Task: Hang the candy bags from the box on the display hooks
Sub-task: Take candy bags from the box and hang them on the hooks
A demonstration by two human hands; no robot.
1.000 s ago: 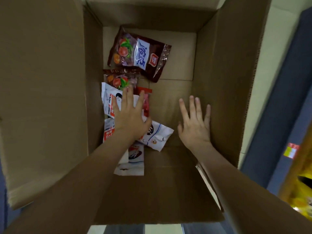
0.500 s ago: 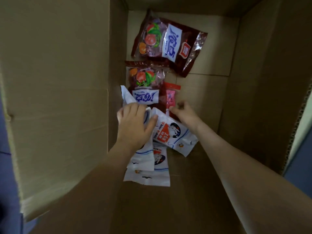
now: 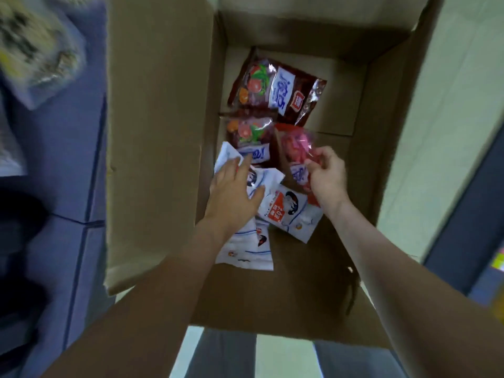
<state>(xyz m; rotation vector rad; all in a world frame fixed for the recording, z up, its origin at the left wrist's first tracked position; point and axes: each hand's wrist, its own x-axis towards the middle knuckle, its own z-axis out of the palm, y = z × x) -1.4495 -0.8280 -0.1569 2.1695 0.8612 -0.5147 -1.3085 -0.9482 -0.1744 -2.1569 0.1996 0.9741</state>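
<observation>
Inside the open cardboard box (image 3: 158,132) lie several candy bags. My right hand (image 3: 326,175) pinches a pink-red candy bag (image 3: 294,148) and holds it raised off the box floor. My left hand (image 3: 234,192) grips a white candy bag (image 3: 261,181) at the box's left wall. A second white bag with a red label (image 3: 291,214) lies between my hands, and a third one (image 3: 245,252) sits under my left forearm. Two dark red fruit-candy bags (image 3: 275,88) (image 3: 251,135) lie farther back. No display hooks are in view.
The box's tall left flap and right wall (image 3: 381,132) hem in both arms. Blue flooring or shelving (image 3: 68,159) lies left of the box, a pale floor (image 3: 450,105) to the right. A blurred packet (image 3: 35,50) shows at the top left.
My right hand has taken hold of the pink-red bag and lifted it up. My left hand stays on the white bag, its fingers now curled round it. The view pulled back from the box.
</observation>
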